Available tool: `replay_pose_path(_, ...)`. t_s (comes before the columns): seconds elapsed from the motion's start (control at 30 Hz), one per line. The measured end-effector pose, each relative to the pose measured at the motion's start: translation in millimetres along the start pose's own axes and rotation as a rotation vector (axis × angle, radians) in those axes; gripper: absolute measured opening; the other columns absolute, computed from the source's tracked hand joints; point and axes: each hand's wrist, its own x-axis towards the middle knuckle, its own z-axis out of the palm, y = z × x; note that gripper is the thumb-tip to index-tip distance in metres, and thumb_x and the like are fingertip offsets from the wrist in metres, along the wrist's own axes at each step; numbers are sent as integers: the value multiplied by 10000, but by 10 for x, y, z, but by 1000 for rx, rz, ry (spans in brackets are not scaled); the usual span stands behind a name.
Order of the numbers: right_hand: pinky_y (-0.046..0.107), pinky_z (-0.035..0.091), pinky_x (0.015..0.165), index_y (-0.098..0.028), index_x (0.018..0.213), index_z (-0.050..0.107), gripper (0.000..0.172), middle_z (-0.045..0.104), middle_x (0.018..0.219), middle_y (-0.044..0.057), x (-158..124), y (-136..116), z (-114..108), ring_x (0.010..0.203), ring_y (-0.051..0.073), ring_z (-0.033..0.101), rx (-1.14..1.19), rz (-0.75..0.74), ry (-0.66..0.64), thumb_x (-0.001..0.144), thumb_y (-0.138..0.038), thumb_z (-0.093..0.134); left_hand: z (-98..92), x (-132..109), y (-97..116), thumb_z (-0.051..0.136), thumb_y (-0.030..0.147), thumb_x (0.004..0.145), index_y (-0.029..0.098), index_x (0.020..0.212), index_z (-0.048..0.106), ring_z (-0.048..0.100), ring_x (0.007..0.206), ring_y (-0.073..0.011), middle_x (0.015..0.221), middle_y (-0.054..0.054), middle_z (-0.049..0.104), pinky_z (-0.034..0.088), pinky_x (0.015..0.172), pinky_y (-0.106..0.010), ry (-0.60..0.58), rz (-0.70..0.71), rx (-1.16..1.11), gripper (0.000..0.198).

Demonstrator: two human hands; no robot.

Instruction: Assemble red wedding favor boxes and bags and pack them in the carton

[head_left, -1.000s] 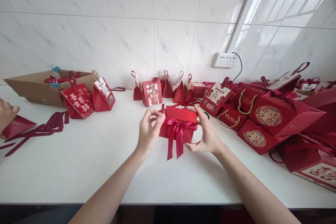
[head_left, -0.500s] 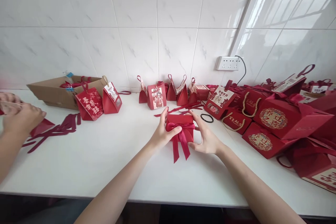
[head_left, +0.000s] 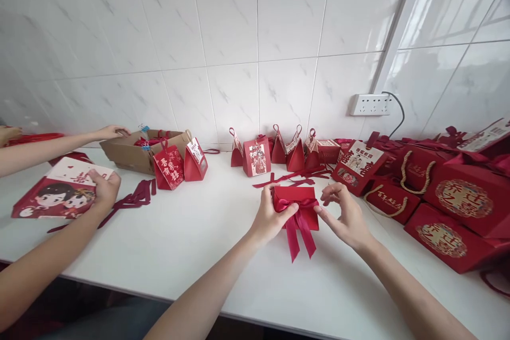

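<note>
A small red gift box [head_left: 295,193] stands on the white table [head_left: 191,255] in front of me, tied with a crimson ribbon bow [head_left: 297,223] whose two tails hang down its front. My left hand [head_left: 275,213] grips the box's left side, its thumb pressed on the bow's knot. At the right side, my right hand [head_left: 343,213] has its fingers apart and bent; a fingertip is at the bow's right loop, and whether it touches cannot be made out. Behind the box lie loose dark red ribbons [head_left: 295,175].
At left, a co-worker's hand [head_left: 105,188] holds a printed card box [head_left: 59,196]; the other hand [head_left: 115,132] reaches to a cardboard box [head_left: 129,155]. Red favor boxes [head_left: 257,156] line the wall. Stacked red boxes [head_left: 442,239] fill the right side below a power strip [head_left: 370,105].
My right hand has let go of the box's right side and drawn slightly away. The view has shifted left, showing more of the co-worker, whose one hand now reaches to the cardboard box.
</note>
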Motion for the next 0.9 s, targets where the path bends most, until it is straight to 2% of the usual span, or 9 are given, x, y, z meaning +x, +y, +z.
replay_pose_path(0.13, 306, 457, 552, -227, 779, 461, 254, 510, 687, 14, 23, -55, -23, 608, 162, 509, -65, 24, -20, 838, -467, 518, 12, -9, -10, 684, 355, 736, 229, 1137, 355, 596, 987, -204, 1067, -74, 581, 445, 911, -385, 36, 23, 25, 534)
replay_pose_path(0.3, 296, 442, 540, -226, 721, 470, 253, 530, 681, 22, 51, -67, -23, 623, 165, 503, -68, -3, -80, 828, -441, 552, 3, 13, -31, 682, 362, 734, 228, 1125, 362, 594, 977, -197, 1086, -73, 568, 460, 874, -359, 42, 30, 33, 523)
replay_pose_path(0.47, 309, 448, 569, -230, 703, 477, 228, 541, 687, 25, 55, -83, 2, 637, 166, 503, 15, -9, -70, 852, -393, 535, 2, 11, -27, 666, 368, 749, 235, 1131, 348, 608, 927, -182, 1045, -58, 578, 471, 852, -353, 20, 24, 40, 515)
replay_pose_path(0.53, 307, 450, 581, -224, 687, 486, 257, 539, 687, 22, 56, -109, 13, 637, 161, 505, 96, 74, -81, 851, -417, 529, 6, 8, -24, 666, 366, 748, 238, 1131, 351, 608, 918, -175, 1019, -47, 582, 467, 856, -348, 22, 34, 36, 512)
replay_pose_path(0.63, 283, 440, 560, -208, 659, 485, 321, 526, 656, 7, 66, -159, 21, 607, 142, 501, 294, 281, -122, 821, -477, 550, 9, 10, -29, 668, 367, 745, 238, 1131, 352, 606, 904, -172, 1002, -41, 581, 470, 844, -347, 25, 41, 32, 515)
replay_pose_path(0.73, 253, 374, 493, -196, 629, 475, 370, 475, 579, -23, 86, -197, 14, 527, 111, 441, 464, 471, -176, 775, -516, 590, 3, 16, -52, 663, 378, 749, 234, 1137, 351, 602, 926, -186, 1038, -59, 574, 470, 855, -367, 20, 47, 37, 518)
replay_pose_path(0.9, 238, 284, 478, -184, 584, 456, 396, 408, 510, -49, 109, -178, 9, 478, 82, 358, 681, 601, -258, 761, -503, 611, -7, 28, -87, 645, 397, 763, 240, 1160, 357, 574, 993, -193, 1132, -75, 539, 446, 890, -362, 35, 51, 43, 514)
